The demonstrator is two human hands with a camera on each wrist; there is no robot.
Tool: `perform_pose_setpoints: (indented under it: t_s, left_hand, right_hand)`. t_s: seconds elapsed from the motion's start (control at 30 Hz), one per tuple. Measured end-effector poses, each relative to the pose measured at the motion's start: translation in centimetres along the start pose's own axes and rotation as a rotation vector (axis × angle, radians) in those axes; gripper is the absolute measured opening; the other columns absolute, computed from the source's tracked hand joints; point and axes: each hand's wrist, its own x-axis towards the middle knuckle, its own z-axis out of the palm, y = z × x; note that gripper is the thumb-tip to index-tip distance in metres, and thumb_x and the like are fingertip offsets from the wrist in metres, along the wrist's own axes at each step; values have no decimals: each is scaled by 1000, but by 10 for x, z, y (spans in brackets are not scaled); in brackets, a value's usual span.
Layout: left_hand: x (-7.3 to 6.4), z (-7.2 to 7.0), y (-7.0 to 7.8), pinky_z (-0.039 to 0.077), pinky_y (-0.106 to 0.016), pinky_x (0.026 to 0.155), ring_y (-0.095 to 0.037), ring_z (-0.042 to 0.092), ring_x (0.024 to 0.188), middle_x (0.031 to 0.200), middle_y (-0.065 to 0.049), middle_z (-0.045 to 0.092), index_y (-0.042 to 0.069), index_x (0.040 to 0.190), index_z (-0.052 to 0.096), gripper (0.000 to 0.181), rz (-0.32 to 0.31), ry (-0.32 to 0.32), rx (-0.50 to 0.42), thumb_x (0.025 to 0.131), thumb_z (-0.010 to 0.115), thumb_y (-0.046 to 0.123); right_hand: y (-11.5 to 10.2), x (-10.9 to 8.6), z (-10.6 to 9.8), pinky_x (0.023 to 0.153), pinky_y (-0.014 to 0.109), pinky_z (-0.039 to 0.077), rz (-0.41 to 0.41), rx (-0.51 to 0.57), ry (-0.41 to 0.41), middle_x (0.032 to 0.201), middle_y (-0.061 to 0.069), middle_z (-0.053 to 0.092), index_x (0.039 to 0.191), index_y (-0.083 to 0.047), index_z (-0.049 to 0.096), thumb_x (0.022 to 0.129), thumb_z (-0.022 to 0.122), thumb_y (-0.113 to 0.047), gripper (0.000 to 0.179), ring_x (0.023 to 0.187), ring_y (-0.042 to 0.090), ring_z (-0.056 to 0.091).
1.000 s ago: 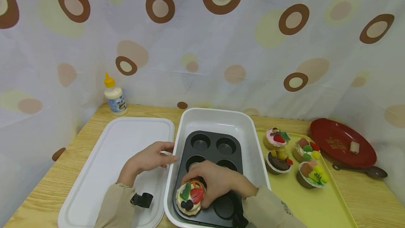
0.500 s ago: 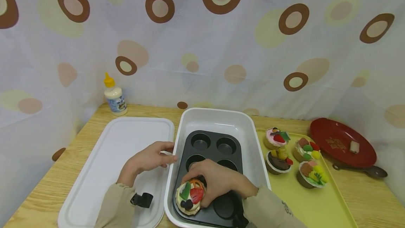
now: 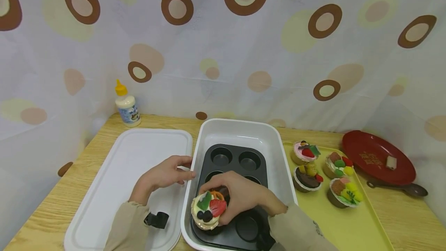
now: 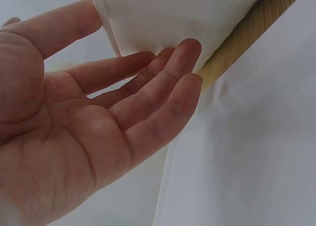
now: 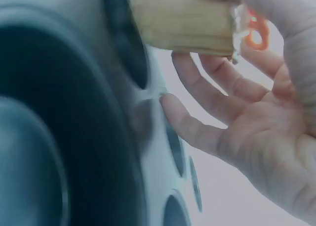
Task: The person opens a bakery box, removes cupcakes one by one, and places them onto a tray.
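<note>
My right hand [image 3: 242,195] grips a decorated cupcake [image 3: 208,209] between thumb and fingers. White cream, a strawberry, a green leaf, dark berries and an orange pretzel shape top it. The cupcake is just above the near-left cup of a dark muffin tin [image 3: 235,159]. In the right wrist view its tan side [image 5: 182,25] is partly out of the cup. Around the tin stands a deep white tub [image 3: 240,122]. My left hand [image 3: 166,175] rests against the tub's left wall with relaxed fingers, over a flat white lid-like tray [image 3: 143,150].
At the right, a yellow tray [image 3: 320,212] bears several cupcakes [image 3: 306,179]. Beyond it are a red plate [image 3: 369,154] with a small pale piece [image 3: 391,162], and a dark spoon [image 3: 412,189]. A yellow-capped bottle [image 3: 128,109] stands back left. A patterned curtain [image 3: 223,45] hangs behind.
Within the last half second my right hand has lifted the cupcake slightly, up and a little left from the near-left cup. My left hand has stayed in place.
</note>
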Motion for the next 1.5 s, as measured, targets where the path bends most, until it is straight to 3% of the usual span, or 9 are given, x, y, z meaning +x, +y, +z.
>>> perform_pose_setpoints:
  t_s: [0.17, 0.37, 0.63, 0.9, 1.2, 1.5]
  left_hand:
    - [1, 0, 0, 53, -37, 76, -24, 60, 100, 127, -24, 54, -9, 136, 45, 53, 0, 1, 5, 93, 63, 17]
    - [2, 1, 1, 53, -37, 76, -24, 60, 100, 126, -24, 54, -9, 136, 45, 53, 10, -4, 7, 93, 63, 17]
    - [2, 2, 3, 53, -38, 77, -24, 59, 100, 125, -22, 55, -6, 134, 49, 51, 4, -4, 15, 92, 64, 19]
    - [3, 4, 2, 53, -37, 76, -24, 59, 99, 124, -23, 55, -7, 133, 49, 50, -4, -7, 4, 92, 63, 18]
    - [0, 3, 3, 53, -38, 77, -24, 59, 99, 123, -21, 56, -7, 133, 48, 49, 13, -1, 8, 93, 63, 17]
    - [-3, 2, 3, 52, -39, 79, -24, 59, 101, 124, -22, 55, -7, 134, 48, 49, 25, -11, -6, 93, 62, 17]
  right_hand:
    - [-1, -2, -5, 84, 29, 52, -55, 49, 67, 110, -1, 63, 120, -10, 62, 68, 84, -11, 57, 96, 8, 58]
    - [-3, -4, -7, 81, 31, 54, 14, 81, 142, 110, 0, 62, 122, -9, 61, 70, 84, -17, 58, 96, 11, 58]
    - [-7, -5, -10, 75, 31, 51, 95, 29, 263, 101, -7, 65, 116, -12, 66, 69, 80, -28, 52, 86, 12, 59]
    - [-17, -14, -20, 84, 36, 48, 132, 170, 350, 104, 3, 66, 117, -5, 64, 75, 76, -22, 47, 90, 20, 60]
    - [-32, -42, -34, 76, 34, 51, 196, 134, 436, 102, 8, 65, 119, -2, 63, 77, 76, -21, 48, 87, 24, 59]
    - [-31, -94, -45, 85, 35, 49, 350, 176, 548, 131, 22, 53, 136, 8, 47, 81, 74, -24, 69, 110, 30, 58]
